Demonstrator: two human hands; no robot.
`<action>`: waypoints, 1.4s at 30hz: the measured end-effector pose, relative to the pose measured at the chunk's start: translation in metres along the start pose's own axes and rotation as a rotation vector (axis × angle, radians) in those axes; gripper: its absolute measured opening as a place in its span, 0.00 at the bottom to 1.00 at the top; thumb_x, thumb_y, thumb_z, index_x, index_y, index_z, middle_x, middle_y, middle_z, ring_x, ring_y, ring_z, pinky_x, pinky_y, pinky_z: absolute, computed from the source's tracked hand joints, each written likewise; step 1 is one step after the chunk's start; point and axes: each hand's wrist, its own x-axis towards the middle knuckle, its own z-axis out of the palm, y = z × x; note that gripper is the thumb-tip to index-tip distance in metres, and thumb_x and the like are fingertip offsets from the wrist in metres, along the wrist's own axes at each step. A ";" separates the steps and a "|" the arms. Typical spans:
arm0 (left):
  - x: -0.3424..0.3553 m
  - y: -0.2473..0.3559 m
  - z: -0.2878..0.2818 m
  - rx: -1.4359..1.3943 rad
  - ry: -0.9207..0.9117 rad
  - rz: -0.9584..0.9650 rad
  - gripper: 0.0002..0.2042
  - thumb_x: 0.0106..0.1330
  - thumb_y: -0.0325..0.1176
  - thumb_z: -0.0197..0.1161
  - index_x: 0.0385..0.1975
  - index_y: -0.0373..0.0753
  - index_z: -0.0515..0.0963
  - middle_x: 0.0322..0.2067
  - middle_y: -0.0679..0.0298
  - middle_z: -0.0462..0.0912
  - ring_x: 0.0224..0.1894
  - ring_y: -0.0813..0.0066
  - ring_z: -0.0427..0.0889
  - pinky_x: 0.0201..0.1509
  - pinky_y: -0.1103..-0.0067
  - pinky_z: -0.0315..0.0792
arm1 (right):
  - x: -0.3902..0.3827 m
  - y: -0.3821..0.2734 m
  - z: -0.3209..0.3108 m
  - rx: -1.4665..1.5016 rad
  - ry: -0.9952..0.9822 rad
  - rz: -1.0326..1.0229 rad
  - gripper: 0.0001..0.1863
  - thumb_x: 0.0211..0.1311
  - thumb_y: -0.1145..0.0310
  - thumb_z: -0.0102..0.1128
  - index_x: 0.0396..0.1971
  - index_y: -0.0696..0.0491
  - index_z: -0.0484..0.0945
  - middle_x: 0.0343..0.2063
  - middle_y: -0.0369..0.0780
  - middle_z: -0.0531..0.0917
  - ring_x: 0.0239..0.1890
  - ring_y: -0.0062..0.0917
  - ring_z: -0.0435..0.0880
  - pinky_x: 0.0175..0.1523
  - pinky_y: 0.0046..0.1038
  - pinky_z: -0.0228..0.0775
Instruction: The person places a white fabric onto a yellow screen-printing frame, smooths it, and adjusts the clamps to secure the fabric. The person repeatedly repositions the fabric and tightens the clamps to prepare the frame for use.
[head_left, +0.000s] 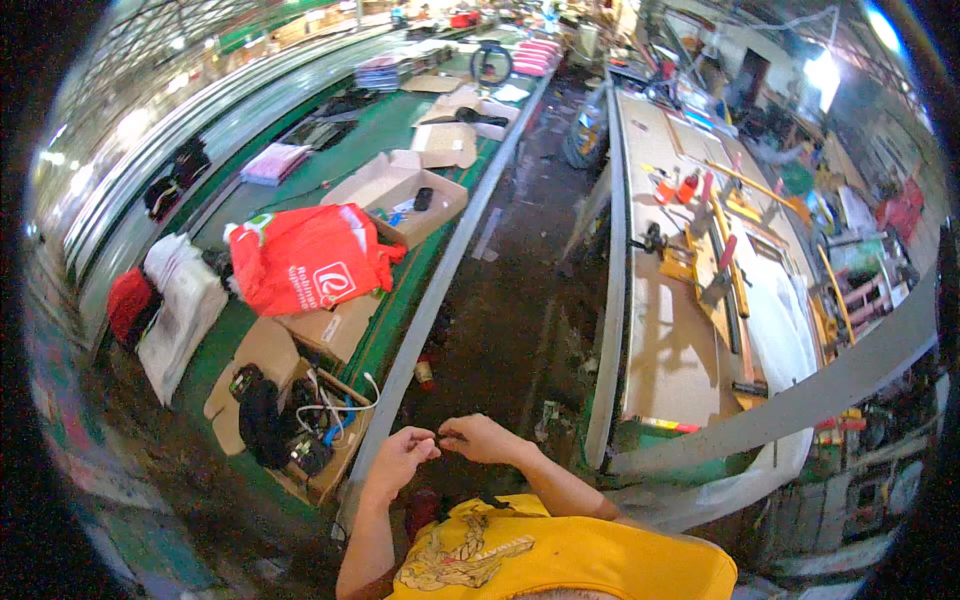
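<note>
Pinched between the fingertips of the left hand (400, 458) and the right hand (482, 438), a small dark item (438, 437), too small to identify, sits in front of the person's yellow shirt (560, 555), above the dark floor (510, 300). To the left, an open cardboard box (300, 425) of cables lies on the green table (385, 130), beyond it a red bag (305, 258). To the right stands a workbench (670, 350) with tools.

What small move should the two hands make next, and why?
Probably keep both grips pinched and bring the work closer to see. The left hand and right hand meet fingertip to fingertip on a thin dark item, too small to identify, held over the floor.
</note>
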 end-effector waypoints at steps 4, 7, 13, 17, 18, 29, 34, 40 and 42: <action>0.022 0.016 0.009 0.006 -0.069 0.019 0.12 0.73 0.30 0.60 0.49 0.30 0.77 0.39 0.58 0.86 0.42 0.72 0.86 0.49 0.76 0.78 | 0.024 0.002 -0.020 0.017 0.091 -0.033 0.14 0.66 0.67 0.62 0.47 0.58 0.81 0.39 0.51 0.87 0.42 0.45 0.87 0.48 0.38 0.79; 0.044 0.021 0.008 0.016 -0.085 0.028 0.12 0.73 0.30 0.60 0.50 0.29 0.76 0.39 0.58 0.86 0.43 0.72 0.85 0.49 0.76 0.78 | 0.044 0.010 -0.035 0.043 0.124 0.008 0.14 0.65 0.67 0.62 0.47 0.59 0.81 0.38 0.51 0.87 0.42 0.45 0.87 0.48 0.37 0.79; 0.095 0.070 0.009 0.048 -0.115 0.015 0.12 0.73 0.29 0.60 0.50 0.29 0.76 0.39 0.58 0.86 0.42 0.72 0.85 0.50 0.77 0.78 | 0.094 0.042 -0.077 0.072 0.186 0.079 0.15 0.68 0.65 0.62 0.47 0.59 0.81 0.37 0.50 0.87 0.41 0.43 0.88 0.47 0.37 0.79; 0.150 0.094 0.001 0.060 -0.119 0.012 0.11 0.73 0.29 0.60 0.50 0.30 0.76 0.38 0.58 0.86 0.42 0.73 0.85 0.50 0.77 0.77 | 0.128 0.063 -0.120 0.089 0.222 0.076 0.15 0.68 0.63 0.62 0.46 0.59 0.81 0.38 0.50 0.87 0.41 0.43 0.88 0.46 0.38 0.79; 0.167 0.101 -0.001 0.048 -0.105 0.019 0.11 0.72 0.29 0.60 0.50 0.30 0.77 0.38 0.58 0.86 0.42 0.73 0.85 0.50 0.77 0.77 | 0.136 0.070 -0.131 0.087 0.216 0.085 0.15 0.68 0.63 0.62 0.46 0.58 0.81 0.38 0.50 0.87 0.41 0.44 0.87 0.46 0.38 0.79; 0.345 0.181 0.006 0.031 -0.172 0.054 0.12 0.72 0.29 0.60 0.51 0.30 0.77 0.38 0.59 0.87 0.42 0.75 0.84 0.49 0.78 0.76 | 0.192 0.157 -0.270 -0.028 0.261 0.219 0.15 0.67 0.62 0.63 0.47 0.57 0.82 0.37 0.50 0.87 0.41 0.45 0.87 0.46 0.38 0.79; 0.400 0.217 0.023 0.067 -0.180 0.024 0.11 0.71 0.30 0.61 0.48 0.31 0.78 0.36 0.58 0.87 0.38 0.73 0.85 0.46 0.76 0.77 | 0.185 0.179 -0.328 0.023 0.347 0.332 0.16 0.69 0.61 0.62 0.48 0.57 0.81 0.39 0.50 0.87 0.43 0.43 0.87 0.48 0.38 0.78; 0.490 0.239 0.066 0.078 -0.328 0.050 0.11 0.73 0.29 0.60 0.50 0.31 0.77 0.38 0.58 0.87 0.41 0.73 0.84 0.50 0.76 0.77 | 0.178 0.230 -0.396 0.021 0.440 0.393 0.17 0.68 0.61 0.62 0.47 0.59 0.81 0.39 0.50 0.87 0.43 0.43 0.87 0.49 0.38 0.78; 0.526 0.260 0.089 0.108 -0.369 0.044 0.11 0.73 0.28 0.59 0.51 0.31 0.76 0.39 0.58 0.86 0.42 0.74 0.84 0.51 0.77 0.77 | 0.179 0.250 -0.425 0.024 0.497 0.399 0.17 0.68 0.62 0.62 0.46 0.60 0.81 0.39 0.50 0.87 0.42 0.44 0.87 0.49 0.38 0.78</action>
